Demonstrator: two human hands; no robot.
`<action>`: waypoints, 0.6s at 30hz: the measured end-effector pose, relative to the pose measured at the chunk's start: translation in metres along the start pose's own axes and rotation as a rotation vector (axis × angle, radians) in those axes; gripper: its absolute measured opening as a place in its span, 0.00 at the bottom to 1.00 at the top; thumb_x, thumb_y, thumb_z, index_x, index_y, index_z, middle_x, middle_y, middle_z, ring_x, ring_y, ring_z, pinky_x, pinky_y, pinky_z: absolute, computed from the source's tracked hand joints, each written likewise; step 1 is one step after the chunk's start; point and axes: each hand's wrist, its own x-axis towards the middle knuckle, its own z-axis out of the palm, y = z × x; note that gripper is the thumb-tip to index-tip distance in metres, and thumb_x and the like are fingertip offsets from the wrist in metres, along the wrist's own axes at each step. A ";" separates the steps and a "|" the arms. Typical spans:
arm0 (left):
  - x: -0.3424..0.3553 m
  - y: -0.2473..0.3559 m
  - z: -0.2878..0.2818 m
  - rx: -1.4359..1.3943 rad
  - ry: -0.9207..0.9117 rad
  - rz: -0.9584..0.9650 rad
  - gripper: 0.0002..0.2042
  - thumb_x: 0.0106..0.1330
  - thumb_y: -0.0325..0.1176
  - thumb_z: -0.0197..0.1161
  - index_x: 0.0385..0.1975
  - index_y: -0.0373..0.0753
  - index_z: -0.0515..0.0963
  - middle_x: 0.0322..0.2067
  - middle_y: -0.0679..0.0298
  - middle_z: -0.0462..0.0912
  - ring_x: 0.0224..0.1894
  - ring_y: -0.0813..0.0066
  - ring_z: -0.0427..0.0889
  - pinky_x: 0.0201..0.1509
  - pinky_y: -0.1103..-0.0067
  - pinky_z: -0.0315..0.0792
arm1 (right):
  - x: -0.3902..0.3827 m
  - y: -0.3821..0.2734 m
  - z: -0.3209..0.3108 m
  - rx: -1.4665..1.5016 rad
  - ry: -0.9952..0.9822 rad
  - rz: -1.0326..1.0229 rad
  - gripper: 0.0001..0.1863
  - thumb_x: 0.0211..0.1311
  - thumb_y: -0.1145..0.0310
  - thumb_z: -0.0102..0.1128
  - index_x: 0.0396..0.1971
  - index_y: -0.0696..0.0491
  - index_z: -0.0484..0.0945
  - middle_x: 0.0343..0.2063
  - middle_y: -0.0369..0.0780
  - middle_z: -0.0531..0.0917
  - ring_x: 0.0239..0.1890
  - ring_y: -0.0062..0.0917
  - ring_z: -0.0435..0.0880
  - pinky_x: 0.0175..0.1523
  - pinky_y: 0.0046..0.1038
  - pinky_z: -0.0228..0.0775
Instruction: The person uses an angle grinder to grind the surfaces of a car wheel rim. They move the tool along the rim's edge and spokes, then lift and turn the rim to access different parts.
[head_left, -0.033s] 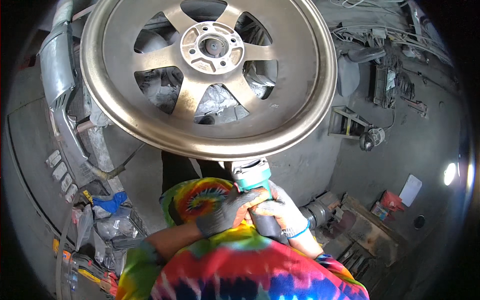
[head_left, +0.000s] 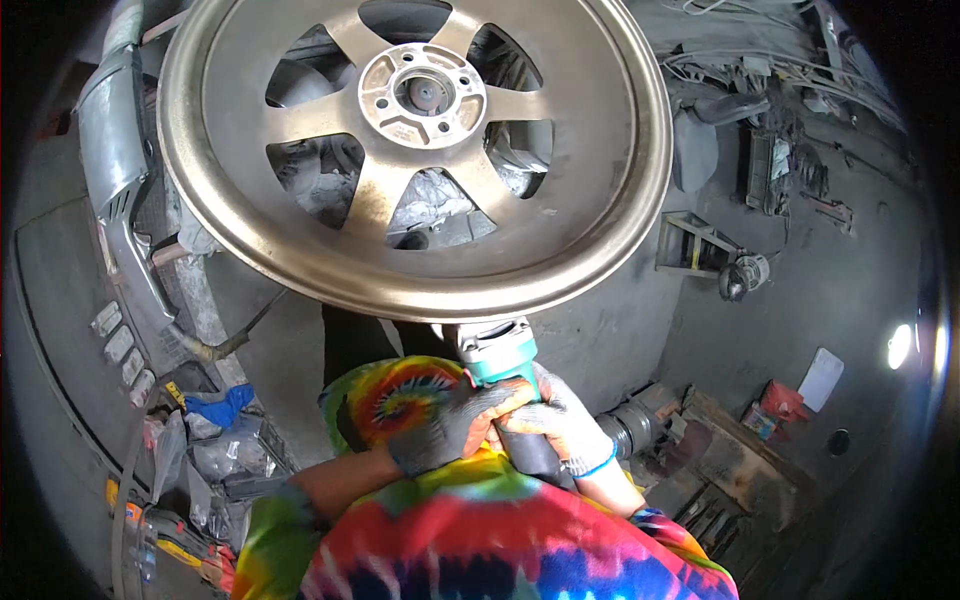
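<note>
A large bronze-coloured car wheel rim (head_left: 417, 290) stands raised in front of me, its spokes and bolted hub facing up. Just under its near edge is an angle grinder (head_left: 500, 357) with a metal head, a teal collar and a dark body. The rim hides the grinder's front end, so contact between them cannot be made out. My left hand (head_left: 440, 430), in a dark-coated glove, is closed around the grinder near the collar. Wrapped about its body from the other side is my right hand (head_left: 565, 415), gloved in grey with a blue cuff.
A silver curved car part (head_left: 118, 140) leans at the left. Bags and a blue cloth (head_left: 222, 405) lie at lower left. To the right are a metal stand (head_left: 695, 245), a small motor-like device (head_left: 742, 275) and a dusty board (head_left: 745, 450) on the floor.
The grinder and both hands have shifted very slightly left. My grip is unchanged, and the rim looks nearly the same.
</note>
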 end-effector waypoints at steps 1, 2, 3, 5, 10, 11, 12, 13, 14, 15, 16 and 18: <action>0.009 -0.034 -0.019 -0.207 -0.178 -0.003 0.14 0.72 0.32 0.45 0.55 0.43 0.69 0.41 0.65 0.73 0.31 0.81 0.73 0.35 0.84 0.71 | 0.001 0.003 0.001 -0.005 -0.016 -0.002 0.24 0.54 0.75 0.61 0.51 0.58 0.66 0.33 0.41 0.78 0.31 0.24 0.79 0.39 0.25 0.73; 0.009 -0.038 -0.019 -0.312 -0.267 -0.003 0.14 0.72 0.32 0.45 0.56 0.43 0.68 0.41 0.65 0.73 0.31 0.80 0.74 0.36 0.84 0.72 | 0.002 0.007 0.000 -0.005 -0.029 -0.003 0.24 0.54 0.75 0.61 0.51 0.58 0.66 0.33 0.41 0.78 0.31 0.24 0.79 0.38 0.25 0.73; 0.009 -0.041 -0.018 -0.415 -0.358 -0.014 0.15 0.72 0.32 0.45 0.56 0.43 0.68 0.42 0.65 0.73 0.32 0.80 0.74 0.37 0.84 0.72 | 0.002 0.002 0.002 -0.050 -0.009 -0.010 0.24 0.54 0.75 0.61 0.51 0.58 0.66 0.34 0.41 0.78 0.31 0.24 0.79 0.38 0.25 0.73; 0.001 -0.008 0.008 -0.395 -0.162 0.168 0.12 0.72 0.36 0.48 0.50 0.43 0.71 0.35 0.68 0.74 0.29 0.83 0.73 0.33 0.85 0.71 | 0.000 0.002 -0.001 -0.006 0.001 -0.008 0.24 0.54 0.75 0.61 0.51 0.58 0.66 0.34 0.41 0.78 0.31 0.24 0.79 0.39 0.25 0.73; 0.001 -0.002 -0.001 -0.331 -0.165 -0.017 0.11 0.71 0.41 0.51 0.44 0.43 0.73 0.26 0.72 0.74 0.26 0.86 0.73 0.28 0.87 0.69 | 0.001 0.004 0.002 0.018 -0.022 0.013 0.24 0.53 0.75 0.61 0.51 0.57 0.66 0.34 0.41 0.78 0.31 0.24 0.79 0.38 0.26 0.73; 0.000 -0.002 -0.001 -0.269 -0.146 -0.015 0.11 0.71 0.41 0.51 0.44 0.43 0.73 0.27 0.71 0.73 0.25 0.86 0.73 0.26 0.87 0.69 | 0.001 0.005 0.001 -0.049 -0.002 -0.012 0.24 0.53 0.75 0.61 0.51 0.58 0.66 0.34 0.41 0.78 0.30 0.24 0.79 0.37 0.26 0.73; 0.002 -0.004 -0.002 -0.270 -0.145 -0.016 0.11 0.71 0.41 0.51 0.44 0.43 0.73 0.27 0.71 0.73 0.25 0.86 0.73 0.26 0.87 0.69 | 0.000 0.005 0.001 -0.048 -0.002 -0.011 0.24 0.53 0.75 0.61 0.51 0.58 0.66 0.34 0.41 0.78 0.30 0.24 0.79 0.37 0.26 0.73; 0.005 -0.004 -0.002 -0.280 -0.122 -0.027 0.10 0.71 0.41 0.51 0.43 0.44 0.74 0.26 0.71 0.74 0.25 0.86 0.73 0.26 0.87 0.69 | 0.000 0.003 0.000 -0.020 0.002 -0.025 0.24 0.53 0.74 0.61 0.51 0.58 0.66 0.34 0.41 0.78 0.31 0.24 0.79 0.38 0.26 0.73; 0.007 -0.004 0.000 -0.291 -0.099 -0.038 0.10 0.71 0.41 0.51 0.42 0.44 0.74 0.26 0.71 0.74 0.24 0.85 0.73 0.25 0.87 0.69 | -0.001 0.001 0.000 0.007 0.005 -0.039 0.24 0.53 0.74 0.62 0.51 0.58 0.66 0.34 0.41 0.78 0.31 0.24 0.79 0.38 0.26 0.73; 0.009 -0.005 0.005 -0.356 -0.100 0.010 0.10 0.70 0.42 0.52 0.41 0.44 0.74 0.24 0.71 0.72 0.21 0.85 0.71 0.23 0.87 0.67 | -0.001 0.001 -0.002 0.017 0.015 -0.020 0.25 0.53 0.74 0.62 0.51 0.58 0.66 0.34 0.41 0.78 0.31 0.24 0.79 0.38 0.26 0.73; 0.009 -0.006 0.005 -0.354 -0.101 0.011 0.10 0.70 0.42 0.52 0.41 0.44 0.74 0.24 0.71 0.72 0.21 0.85 0.71 0.23 0.87 0.67 | -0.002 0.001 -0.002 0.017 0.015 -0.022 0.25 0.53 0.74 0.62 0.51 0.58 0.66 0.34 0.41 0.78 0.31 0.24 0.79 0.38 0.26 0.73; 0.008 -0.012 0.003 -0.309 -0.103 0.073 0.10 0.70 0.42 0.52 0.42 0.45 0.74 0.23 0.72 0.71 0.20 0.85 0.69 0.23 0.86 0.66 | -0.002 0.001 0.001 -0.017 0.016 -0.032 0.24 0.53 0.73 0.62 0.50 0.58 0.66 0.34 0.42 0.78 0.31 0.24 0.79 0.38 0.26 0.73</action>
